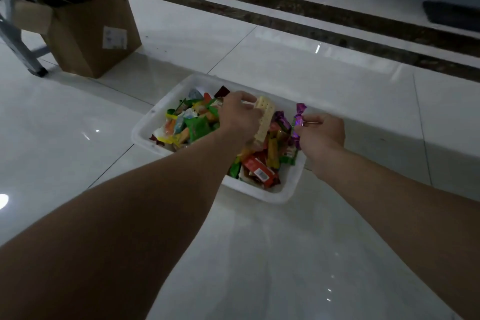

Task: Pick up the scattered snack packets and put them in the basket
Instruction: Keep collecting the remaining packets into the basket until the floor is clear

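Both forearms reach out from the near edge over the glossy tiled floor (259, 254) toward the white basket (262, 193), whose near rim lies just under the wrists. The right hand (323, 134) hangs above the basket's right wall, thumb and forefinger pressed together on a purple twist-wrapped packet (297, 126) that dangles roughly upright, its long axis pointing down at the heap. The left hand (240, 117), a little farther in and over the middle, has its fingers curled round a pale cracker packet (265, 118), whose long axis runs near to far, tilted. Both packets are above the piled snack packets (200, 128) inside the basket, so letting go looks like all each one needs. Far left stands a cardboard box (96, 34)
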Tool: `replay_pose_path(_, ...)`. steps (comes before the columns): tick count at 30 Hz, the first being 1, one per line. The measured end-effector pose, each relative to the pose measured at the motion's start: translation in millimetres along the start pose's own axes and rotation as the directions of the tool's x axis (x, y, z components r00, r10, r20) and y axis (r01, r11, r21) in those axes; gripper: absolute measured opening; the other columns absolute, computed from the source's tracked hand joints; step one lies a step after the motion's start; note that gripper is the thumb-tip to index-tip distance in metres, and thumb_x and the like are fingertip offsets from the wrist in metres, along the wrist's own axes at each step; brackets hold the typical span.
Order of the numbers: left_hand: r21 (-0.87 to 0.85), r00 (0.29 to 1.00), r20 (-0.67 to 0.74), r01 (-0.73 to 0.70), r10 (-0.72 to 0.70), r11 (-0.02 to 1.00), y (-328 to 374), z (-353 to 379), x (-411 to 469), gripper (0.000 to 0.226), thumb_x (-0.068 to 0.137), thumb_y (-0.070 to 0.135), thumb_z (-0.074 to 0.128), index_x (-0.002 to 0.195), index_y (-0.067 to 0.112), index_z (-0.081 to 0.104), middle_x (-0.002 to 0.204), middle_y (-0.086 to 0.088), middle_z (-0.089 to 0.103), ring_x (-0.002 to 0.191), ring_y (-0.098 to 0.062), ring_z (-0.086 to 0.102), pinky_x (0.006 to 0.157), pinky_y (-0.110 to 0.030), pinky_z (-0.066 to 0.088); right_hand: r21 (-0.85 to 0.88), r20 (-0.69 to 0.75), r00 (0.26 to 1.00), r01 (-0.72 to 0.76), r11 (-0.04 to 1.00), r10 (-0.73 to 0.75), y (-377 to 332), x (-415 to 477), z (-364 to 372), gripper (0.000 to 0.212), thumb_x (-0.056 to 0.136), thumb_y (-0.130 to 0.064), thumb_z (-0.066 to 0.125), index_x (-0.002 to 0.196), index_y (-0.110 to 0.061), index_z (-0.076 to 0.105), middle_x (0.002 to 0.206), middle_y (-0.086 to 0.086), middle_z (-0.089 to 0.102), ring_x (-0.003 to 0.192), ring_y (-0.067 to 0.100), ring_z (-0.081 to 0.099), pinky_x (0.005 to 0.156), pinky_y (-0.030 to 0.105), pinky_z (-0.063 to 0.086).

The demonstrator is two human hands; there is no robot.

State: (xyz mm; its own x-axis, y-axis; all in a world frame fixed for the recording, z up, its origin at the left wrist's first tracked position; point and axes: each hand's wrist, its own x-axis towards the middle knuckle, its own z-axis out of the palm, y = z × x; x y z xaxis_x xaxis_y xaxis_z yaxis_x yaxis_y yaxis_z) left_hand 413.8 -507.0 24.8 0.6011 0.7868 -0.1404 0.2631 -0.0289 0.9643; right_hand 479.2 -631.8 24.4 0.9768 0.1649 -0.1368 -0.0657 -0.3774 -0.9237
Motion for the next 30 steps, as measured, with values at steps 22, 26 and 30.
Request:
replay_pose_path(22, 0.276, 0.953, 0.203, -0.275, 0.224, 0.921, -14.3, 10.5, 39.3, 0.035, 0.087, 0.014, 0.067, 0.121, 0.013, 0.06, 0.123, -0.004, 0.06, 0.111, -0.018, 0.057, 0.089, -0.03, 0.051, -0.267, -0.015, 1.0, -0.008, 0.964, 0.004, 9.6, 66.9, 16.6, 0.031, 0.088, -0.005, 0.061, 0.118, -0.014, 0.061, 0.116, 0.005, 0.062, 0.099, 0.017, 0.058, 0.095, 0.027, 0.05)
replay_pose_path(26, 0.279, 0.951, 0.222, -0.274, 0.216, 0.92, -8.8, 3.0, 12.0, 0.042, 0.088, 0.017, 0.066, 0.128, 0.011, 0.057, 0.127, -0.008, 0.059, 0.115, -0.02, 0.056, 0.098, -0.038, 0.049, -0.276, 0.054, 0.995, 0.094, 0.957, -0.082, 6.4, 40.4, -4.9, 0.033, 0.087, -0.009, 0.065, 0.119, -0.014, 0.062, 0.116, 0.004, 0.064, 0.098, 0.014, 0.058, 0.091, 0.025, 0.049)
replay_pose_path(30, 0.312, 0.96, 0.198, -0.255, 0.2, 0.915, -6.0, -7.3, -29.2, 0.047, 0.086, 0.023, 0.069, 0.13, 0.015, 0.056, 0.128, -0.004, 0.06, 0.112, -0.019, 0.058, 0.096, -0.04, 0.05, -0.265, 0.161, 0.976, 0.185, 0.946, -0.145, 9.1, -1.4, -27.3, 0.033, 0.085, -0.011, 0.068, 0.117, -0.017, 0.064, 0.111, 0.0, 0.065, 0.098, 0.012, 0.06, 0.074, 0.018, 0.048)
